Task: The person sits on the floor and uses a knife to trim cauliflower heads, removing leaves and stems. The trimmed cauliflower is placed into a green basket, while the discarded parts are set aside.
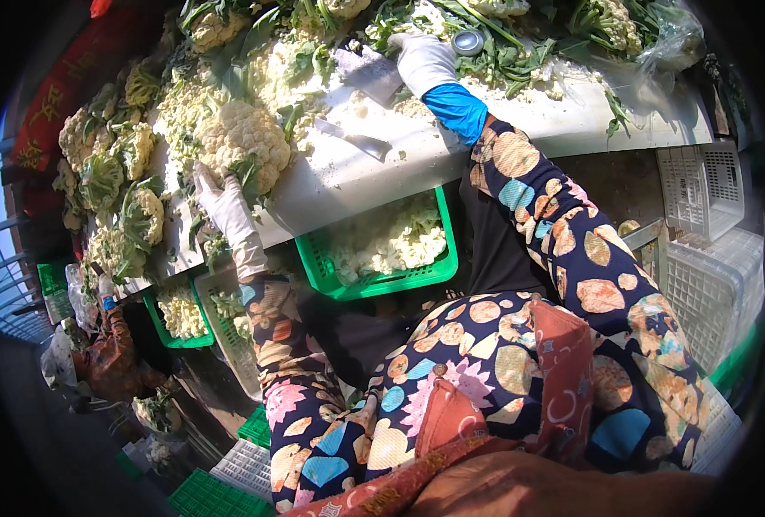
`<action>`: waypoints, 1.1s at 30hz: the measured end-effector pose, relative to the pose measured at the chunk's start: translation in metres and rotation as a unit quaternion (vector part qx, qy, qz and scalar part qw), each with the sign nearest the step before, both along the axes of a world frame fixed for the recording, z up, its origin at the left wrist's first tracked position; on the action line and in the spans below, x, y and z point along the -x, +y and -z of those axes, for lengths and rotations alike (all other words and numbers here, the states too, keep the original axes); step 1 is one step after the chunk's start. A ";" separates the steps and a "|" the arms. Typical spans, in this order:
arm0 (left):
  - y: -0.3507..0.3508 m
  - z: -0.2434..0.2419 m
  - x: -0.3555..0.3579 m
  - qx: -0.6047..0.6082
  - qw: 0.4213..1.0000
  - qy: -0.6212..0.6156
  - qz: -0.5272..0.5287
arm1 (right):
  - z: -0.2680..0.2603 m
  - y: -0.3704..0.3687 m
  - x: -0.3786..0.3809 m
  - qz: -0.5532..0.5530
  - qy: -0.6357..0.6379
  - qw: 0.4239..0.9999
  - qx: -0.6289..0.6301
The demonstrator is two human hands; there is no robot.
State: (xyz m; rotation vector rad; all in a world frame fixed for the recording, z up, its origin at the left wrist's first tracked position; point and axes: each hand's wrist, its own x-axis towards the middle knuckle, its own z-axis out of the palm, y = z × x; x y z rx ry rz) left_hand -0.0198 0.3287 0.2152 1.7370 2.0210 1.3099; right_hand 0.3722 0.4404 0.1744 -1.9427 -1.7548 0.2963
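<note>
My left hand (222, 203), in a white glove, holds the near lower edge of a large cauliflower head (243, 142) on the white work surface (331, 187). Its fingertips lie partly under leaves. My right hand (426, 61), white-gloved with a blue cuff, is closed around the handle of a wide-bladed knife. The round metal handle end (468, 42) shows on one side of the fist, and the greyish blade (368, 72) on the other. Cauliflower crumbs and leaves surround the blade. A thin grey blade-like piece (356, 138) lies nearer the edge.
Beneath the table edge, a green crate (305, 271) holds cauliflower florets, with another green crate (209, 333) further left. Whole cauliflowers (101, 181) are heaped at left. White crates (712, 291) are stacked at right. A co-worker's sleeve (114, 355) shows at far left.
</note>
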 end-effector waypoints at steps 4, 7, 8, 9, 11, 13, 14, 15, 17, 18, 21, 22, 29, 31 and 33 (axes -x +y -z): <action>-0.036 0.012 0.032 -0.003 0.996 -0.068 0.060 | 0.005 0.024 -0.070 0.043 -0.225 0.973 0.009; -0.041 -0.005 0.032 -0.003 0.992 -0.110 0.058 | -0.001 0.022 -0.112 0.046 -0.285 0.943 0.164; -0.032 -0.015 0.045 -0.002 0.989 -0.146 0.002 | -0.002 0.019 -0.115 0.037 -0.294 0.945 0.141; -0.027 -0.020 0.051 -0.009 0.989 -0.142 -0.031 | -0.001 0.016 -0.110 0.025 -0.308 0.943 0.124; -0.008 -0.038 0.055 -0.039 0.994 -0.090 -0.057 | -0.019 0.010 -0.091 0.003 -0.318 0.931 0.181; 0.022 -0.026 0.062 0.031 0.995 -0.057 -0.079 | -0.024 0.013 -0.088 0.002 -0.308 0.928 0.211; 0.033 -0.021 0.067 0.059 0.993 -0.017 -0.098 | -0.026 0.010 -0.083 -0.009 -0.292 0.932 0.215; 0.044 -0.013 0.069 0.037 0.995 -0.029 -0.089 | -0.027 0.008 -0.085 -0.012 -0.276 0.935 0.221; 0.060 0.000 0.068 -0.010 0.996 -0.054 -0.063 | -0.010 0.013 -0.108 0.004 -0.220 0.968 0.121; 0.060 0.001 0.035 -0.020 0.996 -0.004 -0.085 | -0.013 0.014 -0.122 -0.002 -0.204 0.970 0.135; 0.037 -0.001 0.007 -0.094 0.974 0.151 -0.138 | -0.037 0.026 -0.095 -0.059 -0.140 0.988 0.043; 0.041 -0.001 0.003 -0.134 0.975 0.132 -0.122 | -0.046 0.035 -0.078 -0.100 -0.101 0.989 0.031; 0.036 -0.001 0.018 -0.078 0.975 0.143 -0.150 | -0.069 0.050 0.185 -0.323 0.082 0.942 -0.038; 0.043 -0.012 0.009 -0.073 0.978 0.131 -0.145 | -0.056 0.054 0.232 -0.326 0.167 0.930 -0.025; 0.042 -0.002 0.022 -0.094 0.975 0.146 -0.142 | -0.040 0.034 0.263 -0.308 0.491 0.808 0.105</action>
